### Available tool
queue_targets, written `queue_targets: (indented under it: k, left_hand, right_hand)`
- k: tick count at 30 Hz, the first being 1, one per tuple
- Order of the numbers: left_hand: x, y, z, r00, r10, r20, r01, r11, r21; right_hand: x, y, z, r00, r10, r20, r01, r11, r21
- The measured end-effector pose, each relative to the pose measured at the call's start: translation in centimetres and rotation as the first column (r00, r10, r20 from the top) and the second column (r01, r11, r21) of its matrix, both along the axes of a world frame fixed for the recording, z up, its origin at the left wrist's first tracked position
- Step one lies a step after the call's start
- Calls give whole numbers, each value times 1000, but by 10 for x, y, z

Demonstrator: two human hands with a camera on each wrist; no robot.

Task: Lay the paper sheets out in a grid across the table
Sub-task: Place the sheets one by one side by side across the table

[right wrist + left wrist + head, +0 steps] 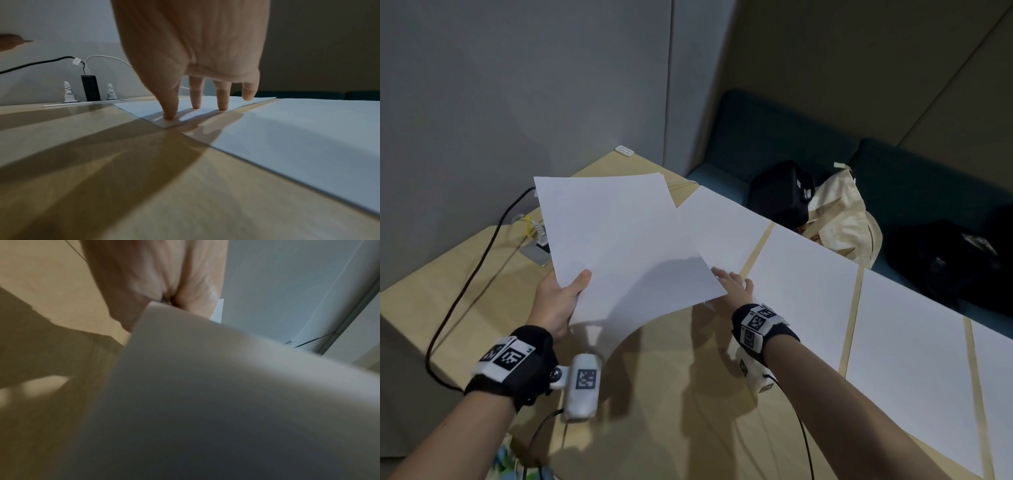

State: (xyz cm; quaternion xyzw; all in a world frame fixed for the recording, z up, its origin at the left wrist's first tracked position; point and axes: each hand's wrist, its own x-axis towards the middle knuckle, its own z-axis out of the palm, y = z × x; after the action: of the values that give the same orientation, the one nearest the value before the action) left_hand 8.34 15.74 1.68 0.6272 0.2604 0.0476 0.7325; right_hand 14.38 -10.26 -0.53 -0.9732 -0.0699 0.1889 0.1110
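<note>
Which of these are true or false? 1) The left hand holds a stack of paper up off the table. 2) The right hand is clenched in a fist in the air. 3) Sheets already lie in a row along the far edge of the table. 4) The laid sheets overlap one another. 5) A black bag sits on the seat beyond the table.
1) True: the left hand grips the held stack of paper at its lower corner.
2) False: the right hand has straight fingers pressing on the newest sheet.
3) True: the row of sheets lies flat on the table.
4) False: strips of bare table show between them.
5) True: the black bag is there, beside a cream tote.
</note>
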Motion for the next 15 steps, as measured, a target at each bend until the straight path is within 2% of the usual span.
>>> queue_targets:
  k: [7,9,11,12,13,15]
  left_hand:
    - [-1,-1,2,1000,-6,17,6,1000,16]
    - [-1,-1,1,1000,-6,4,6,1000,15]
    - [-2,-1,2,1000,-14,-3,14,1000,17]
    - [-3,-2,3,1000,-24,-5,24,1000,20]
    - [-4,-3,4,999,-35,-2,35,999,22]
    - [-6,-7,6,998,-61,0,61,998,34]
  right_hand:
    - [-1,-1,4,1000,-14,-3,14,999,28]
    - [0,-3,6,998,-38,51,33,995,97]
    - [2,-5,12,988,-89,124,58,970,234]
    - [1,-7,17,982,-140,129,87,933,350]
    - [0,-8,24,974,-204,99,130,861,491]
    - [-7,-10,42,952,-293,-86,261,633,729]
